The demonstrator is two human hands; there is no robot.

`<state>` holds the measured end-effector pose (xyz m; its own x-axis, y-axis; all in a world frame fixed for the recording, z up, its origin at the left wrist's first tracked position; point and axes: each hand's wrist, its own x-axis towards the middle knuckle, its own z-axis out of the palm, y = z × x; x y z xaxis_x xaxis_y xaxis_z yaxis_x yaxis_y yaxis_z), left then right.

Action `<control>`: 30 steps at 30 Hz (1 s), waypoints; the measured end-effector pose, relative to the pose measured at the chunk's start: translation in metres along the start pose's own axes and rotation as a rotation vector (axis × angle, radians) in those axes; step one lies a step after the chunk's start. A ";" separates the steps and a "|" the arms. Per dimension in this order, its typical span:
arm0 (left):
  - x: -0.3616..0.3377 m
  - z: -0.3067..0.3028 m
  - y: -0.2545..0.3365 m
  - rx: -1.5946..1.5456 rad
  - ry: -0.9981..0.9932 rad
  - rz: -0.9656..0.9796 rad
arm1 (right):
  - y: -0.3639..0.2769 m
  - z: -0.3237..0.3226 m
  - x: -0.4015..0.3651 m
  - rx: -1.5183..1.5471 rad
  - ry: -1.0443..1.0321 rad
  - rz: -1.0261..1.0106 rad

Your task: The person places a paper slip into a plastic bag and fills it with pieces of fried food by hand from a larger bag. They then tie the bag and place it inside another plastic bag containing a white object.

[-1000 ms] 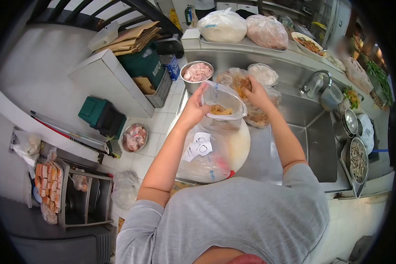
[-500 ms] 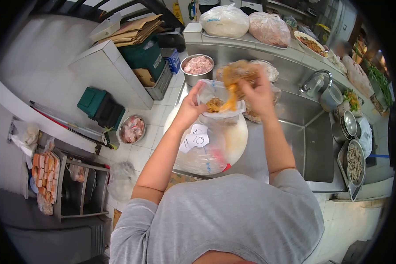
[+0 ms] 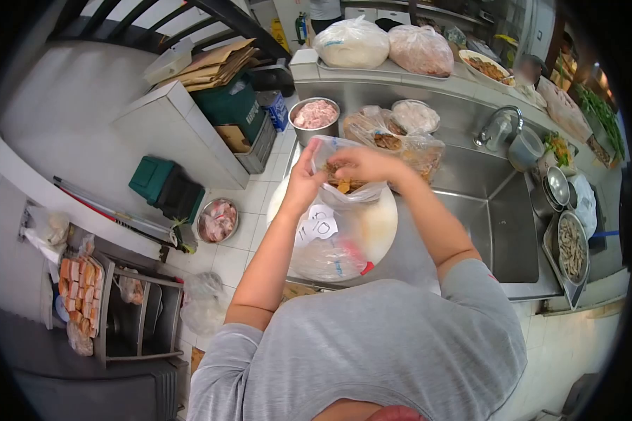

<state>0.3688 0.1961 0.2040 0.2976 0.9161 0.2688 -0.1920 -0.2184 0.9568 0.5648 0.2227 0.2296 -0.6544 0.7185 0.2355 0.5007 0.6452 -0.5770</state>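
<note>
A clear plastic bag is held open just above the table, over a round white board. The left hand grips the bag's near rim, its fingers pinched shut on the plastic and lifting that edge up. The right hand lies across the bag's mouth, palm down, with its fingers curled in at the opening. Brown food shows just under them inside the bag, but the hand hides its own grip, so I cannot tell whether the fingers clasp any of it or merely rest on it.

On the board, just below the bag, lie white paper slips with handwritten numbers. Beside them is a second, flat bag with something pale inside.

Behind the hands a larger bag of brown pieces sits open on the table. To its left, a metal bowl holds pink raw meat. A covered bowl with pale contents stands just beside the larger bag.

On the ledge above are two big knotted sacks, one whitish and one pinkish. A sink lies to the right, with a tap at its back. Farther right is a tray of small greyish pieces, possibly shrimp. On the floor to the left stands another bowl of meat.
</note>
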 end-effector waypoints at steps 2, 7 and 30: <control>-0.002 -0.004 -0.001 0.025 0.002 -0.005 | 0.010 -0.034 -0.004 0.319 0.059 0.062; -0.010 -0.003 0.004 0.042 0.004 -0.046 | 0.121 -0.048 0.007 0.081 0.190 0.535; -0.027 -0.002 0.007 0.117 -0.035 -0.058 | 0.192 0.017 0.034 -0.478 0.095 0.605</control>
<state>0.3572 0.1706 0.2031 0.3378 0.9165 0.2141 -0.0639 -0.2047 0.9767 0.6288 0.3671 0.1130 -0.1484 0.9867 0.0659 0.9596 0.1598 -0.2317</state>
